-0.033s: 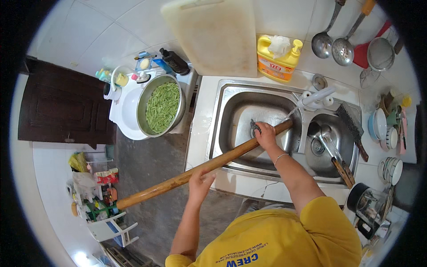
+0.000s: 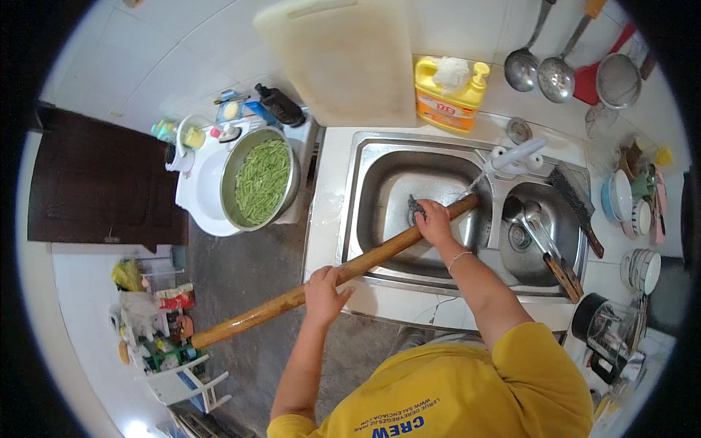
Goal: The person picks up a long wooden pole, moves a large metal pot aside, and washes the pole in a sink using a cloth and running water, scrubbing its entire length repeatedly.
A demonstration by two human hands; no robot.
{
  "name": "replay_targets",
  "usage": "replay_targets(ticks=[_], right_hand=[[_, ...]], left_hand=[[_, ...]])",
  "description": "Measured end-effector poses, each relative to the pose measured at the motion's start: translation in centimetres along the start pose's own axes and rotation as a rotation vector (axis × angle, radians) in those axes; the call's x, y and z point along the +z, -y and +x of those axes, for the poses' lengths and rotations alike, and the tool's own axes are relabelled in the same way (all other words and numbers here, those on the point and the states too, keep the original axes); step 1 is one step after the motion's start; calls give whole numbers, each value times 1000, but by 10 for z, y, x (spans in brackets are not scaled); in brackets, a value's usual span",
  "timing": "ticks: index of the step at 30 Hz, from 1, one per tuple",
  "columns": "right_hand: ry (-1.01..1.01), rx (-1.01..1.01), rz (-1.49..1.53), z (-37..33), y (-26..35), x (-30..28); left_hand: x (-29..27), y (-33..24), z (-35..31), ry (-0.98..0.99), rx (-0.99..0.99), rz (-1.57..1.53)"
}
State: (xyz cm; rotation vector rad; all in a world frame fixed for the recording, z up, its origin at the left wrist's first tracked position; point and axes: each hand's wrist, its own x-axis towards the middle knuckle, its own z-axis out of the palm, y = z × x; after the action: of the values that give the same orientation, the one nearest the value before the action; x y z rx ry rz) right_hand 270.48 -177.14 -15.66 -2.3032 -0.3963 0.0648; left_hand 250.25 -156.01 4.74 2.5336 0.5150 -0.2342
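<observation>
Head camera view: the left hand [image 2: 323, 296] now curls its fingers over a long wooden pole [image 2: 380, 254] front-left of the sink [image 2: 416, 143], thumb standing off, where a moment earlier it hung open beside the wood. Slanting across the sink's larger basin, the pole passes under the right hand [image 2: 436, 221], its fingers bent closely around a dark scouring pad [image 2: 415, 208] against the wood; two-handed contact likely gives the work steadier support.
</observation>
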Motion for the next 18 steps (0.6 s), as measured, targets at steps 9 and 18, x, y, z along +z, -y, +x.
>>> replay_targets(ticks=[9, 18], right_hand=[[67, -399, 186, -64, 138, 0], [-205, -117, -22, 39, 5, -19]], left_hand=[[5, 63, 9, 258, 20, 415], [-53, 89, -38, 377, -102, 248]])
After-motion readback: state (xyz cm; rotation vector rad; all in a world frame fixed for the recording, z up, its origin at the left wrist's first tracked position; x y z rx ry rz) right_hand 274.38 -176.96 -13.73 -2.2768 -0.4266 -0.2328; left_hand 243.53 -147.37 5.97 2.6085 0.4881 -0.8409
